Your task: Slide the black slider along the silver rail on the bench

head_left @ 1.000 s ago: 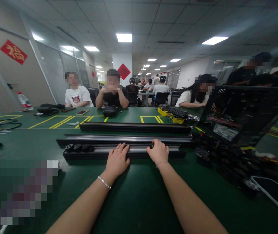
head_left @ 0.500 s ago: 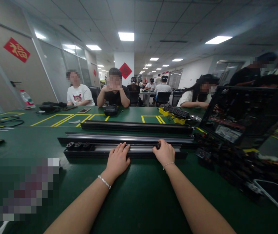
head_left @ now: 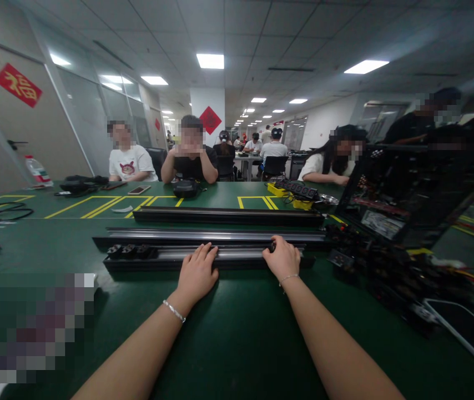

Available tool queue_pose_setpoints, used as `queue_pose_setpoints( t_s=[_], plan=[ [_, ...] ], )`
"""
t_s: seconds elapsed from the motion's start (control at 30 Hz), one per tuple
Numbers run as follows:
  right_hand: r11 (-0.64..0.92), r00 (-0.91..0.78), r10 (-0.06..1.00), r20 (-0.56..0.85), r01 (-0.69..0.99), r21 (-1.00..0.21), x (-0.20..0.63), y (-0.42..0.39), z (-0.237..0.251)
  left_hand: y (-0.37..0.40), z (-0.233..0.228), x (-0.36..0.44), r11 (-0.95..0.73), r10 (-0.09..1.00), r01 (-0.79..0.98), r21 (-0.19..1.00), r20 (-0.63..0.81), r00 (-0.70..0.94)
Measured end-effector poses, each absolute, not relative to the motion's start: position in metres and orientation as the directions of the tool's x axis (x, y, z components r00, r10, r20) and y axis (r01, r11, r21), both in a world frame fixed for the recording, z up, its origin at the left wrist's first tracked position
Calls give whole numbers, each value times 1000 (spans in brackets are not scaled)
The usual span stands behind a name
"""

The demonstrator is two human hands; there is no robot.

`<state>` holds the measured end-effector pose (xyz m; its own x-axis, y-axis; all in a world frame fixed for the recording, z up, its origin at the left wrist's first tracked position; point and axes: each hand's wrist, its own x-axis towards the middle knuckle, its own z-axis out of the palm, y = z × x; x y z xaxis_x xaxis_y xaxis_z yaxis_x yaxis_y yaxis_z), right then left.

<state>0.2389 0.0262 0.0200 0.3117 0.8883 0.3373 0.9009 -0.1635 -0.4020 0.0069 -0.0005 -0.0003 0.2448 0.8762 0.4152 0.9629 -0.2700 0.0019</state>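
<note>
In the head view, my left hand (head_left: 197, 272) lies across the nearest black metal track (head_left: 237, 262). Its fingers reach over the far edge while the thumb stays on the near side, so the hand is closed on the track. My right hand (head_left: 283, 260) pinches a small black socket block (head_left: 272, 247) at the right part of the same track; the fingers cover most of it. Several similar black socket blocks (head_left: 131, 251) sit in a row at the track's left end. Behind lie a second track (head_left: 216, 236) and a third track (head_left: 228, 215), both parallel.
A pile of black blocks and wires (head_left: 381, 272) is at my right, beside an opened computer case (head_left: 387, 205). A phone-like tablet (head_left: 465, 330) lies at the right edge. A blurred-out strip (head_left: 41, 328) is at left. People sit across the green table (head_left: 237, 344).
The view has shifted slightly, so most things sit a little further left. Both hands keep their places on the track, the right one still at the small black block.
</note>
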Motion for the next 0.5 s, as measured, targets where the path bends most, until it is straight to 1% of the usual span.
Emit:
queue_pose_setpoints(
  t_s=[0.2, 0.5],
  plan=[
    [-203, 348, 868, 356, 901, -384, 242, 25, 18, -1, 1, 8, -267, 881, 964, 11, 408, 240],
    [-232, 373, 871, 320, 887, -400, 253, 27, 20, -1, 1, 7, -271, 880, 963, 9, 408, 244]
  ],
)
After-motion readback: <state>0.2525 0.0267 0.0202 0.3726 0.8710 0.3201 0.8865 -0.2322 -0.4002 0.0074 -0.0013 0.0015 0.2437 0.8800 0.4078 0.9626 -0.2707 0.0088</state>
